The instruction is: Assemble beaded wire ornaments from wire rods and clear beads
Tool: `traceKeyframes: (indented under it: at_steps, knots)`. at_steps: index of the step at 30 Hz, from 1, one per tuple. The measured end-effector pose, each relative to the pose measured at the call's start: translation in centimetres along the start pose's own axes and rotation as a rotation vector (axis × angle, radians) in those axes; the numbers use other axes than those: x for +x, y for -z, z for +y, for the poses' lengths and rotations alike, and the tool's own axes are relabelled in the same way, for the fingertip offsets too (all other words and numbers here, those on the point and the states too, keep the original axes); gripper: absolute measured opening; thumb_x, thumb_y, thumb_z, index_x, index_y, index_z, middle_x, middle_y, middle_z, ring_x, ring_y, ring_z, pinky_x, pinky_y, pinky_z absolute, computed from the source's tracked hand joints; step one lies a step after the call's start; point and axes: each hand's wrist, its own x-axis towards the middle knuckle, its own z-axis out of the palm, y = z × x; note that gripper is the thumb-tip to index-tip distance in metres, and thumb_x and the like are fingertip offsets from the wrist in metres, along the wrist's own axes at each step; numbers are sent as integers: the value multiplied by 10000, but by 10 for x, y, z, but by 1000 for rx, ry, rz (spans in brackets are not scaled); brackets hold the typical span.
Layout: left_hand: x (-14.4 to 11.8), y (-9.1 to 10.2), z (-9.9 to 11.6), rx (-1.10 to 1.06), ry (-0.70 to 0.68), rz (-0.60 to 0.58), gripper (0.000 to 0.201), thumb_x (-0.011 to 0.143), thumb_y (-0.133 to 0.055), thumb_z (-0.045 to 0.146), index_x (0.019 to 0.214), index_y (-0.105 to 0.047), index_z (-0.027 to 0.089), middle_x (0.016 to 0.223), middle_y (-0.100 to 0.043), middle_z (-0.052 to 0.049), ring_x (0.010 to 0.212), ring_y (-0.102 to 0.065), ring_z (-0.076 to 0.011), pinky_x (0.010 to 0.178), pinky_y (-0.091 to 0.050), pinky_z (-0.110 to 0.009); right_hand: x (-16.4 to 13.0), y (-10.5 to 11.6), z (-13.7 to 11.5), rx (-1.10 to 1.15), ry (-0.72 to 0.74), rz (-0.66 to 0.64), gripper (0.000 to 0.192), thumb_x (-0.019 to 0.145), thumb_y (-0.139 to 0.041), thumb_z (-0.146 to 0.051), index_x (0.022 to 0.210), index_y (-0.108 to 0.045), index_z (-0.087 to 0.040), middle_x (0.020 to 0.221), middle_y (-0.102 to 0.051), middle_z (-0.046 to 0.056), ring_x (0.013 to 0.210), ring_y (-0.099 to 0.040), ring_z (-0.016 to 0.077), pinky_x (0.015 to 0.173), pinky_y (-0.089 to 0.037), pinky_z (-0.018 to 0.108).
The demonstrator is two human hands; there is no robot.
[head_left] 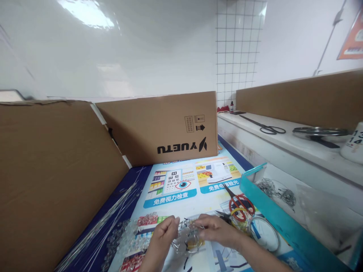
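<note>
My left hand (164, 233) is closed in a pinch at the left side of a bent wire piece (185, 241) with clear rounded parts. From the right, the fingers of my right hand (217, 228) pinch the same piece near its top edge. Fine details between the fingertips are too small to make out. Left of my left hand lies a spread of clear beads (129, 236). Just beyond my right hand are red-handled scissors (241, 206) and pliers (225, 216) with dark tips. A coil of wire (265, 234) rests beside my right forearm.
Long straight wires (113, 219) lie along the left. A teal-edged box (286, 226) with tangled wire (287, 197) stands at right. Cardboard panels (159, 124) wall the back and left. A white ledge (295, 141) holds black scissors (270, 129) and a cup (354, 145).
</note>
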Motion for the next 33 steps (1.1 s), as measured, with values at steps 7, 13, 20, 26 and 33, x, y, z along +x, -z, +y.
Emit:
traceKeyframes:
  at_steps: [7,13,20,26,33]
  knots:
    - [0,5,-3,84,-45,-104,389,829,-405,454,543,-307,210,538,-291,60,534,-307,-116,518,-293,-220,1,4,16,-138,38,83,178,716,-634,-315,784,-659,-153,783,-554,10,743,-508,149,702,-388,270]
    - [3,10,-2,280,-110,-137,383,836,-392,434,551,-263,214,550,-268,59,546,-295,-117,525,-259,-226,1,17,17,-118,7,90,150,669,-678,-284,682,-626,-144,778,-550,10,706,-500,136,667,-385,258]
    - [1,13,9,444,-159,-105,361,847,-358,397,562,-230,217,551,-267,53,548,-304,-120,529,-250,-235,1,23,8,-84,-3,179,294,757,-592,-293,1030,-590,-183,921,-584,48,862,-529,174,759,-410,303]
    - [-5,9,17,569,-220,-160,354,855,-360,378,562,-262,206,567,-321,42,565,-358,-125,544,-252,-238,-2,6,-26,-545,186,136,200,814,-536,-299,956,-660,-232,1142,-499,72,1097,-421,212,928,-335,366]
    - [-5,3,11,382,-96,-255,368,846,-363,410,567,-222,213,562,-233,58,539,-266,-109,506,-220,-231,-2,-2,-28,-747,251,-8,278,868,-461,-368,932,-694,-230,1177,-514,84,1122,-381,223,942,-319,384]
